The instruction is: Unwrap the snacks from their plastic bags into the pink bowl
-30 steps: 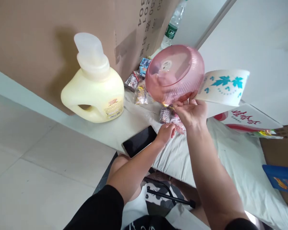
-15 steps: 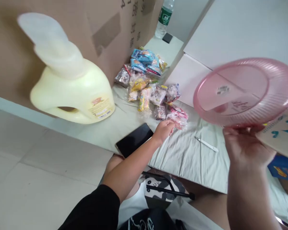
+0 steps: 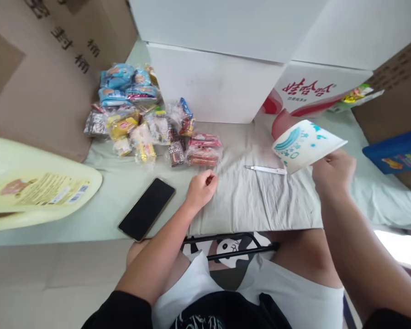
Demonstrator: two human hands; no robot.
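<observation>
A cloth-covered bench (image 3: 233,205) spans the view, with a pale yellow jug (image 3: 37,178) at its left end. Toward the right, a white patterned container (image 3: 304,144) is grasped by the right hand (image 3: 335,171); it extends leftward from the fingers, whose tips are hidden behind it. A pink object (image 3: 281,122), partly covered, shows at its far left edge. The left hand (image 3: 201,187) has its fingers curled into a loose fist, beside a phone (image 3: 146,209). Pink-wrapped packs (image 3: 204,150) lie just beyond that fist. 1 slim white tool (image 3: 267,169) lies between the 2 hands.
</observation>
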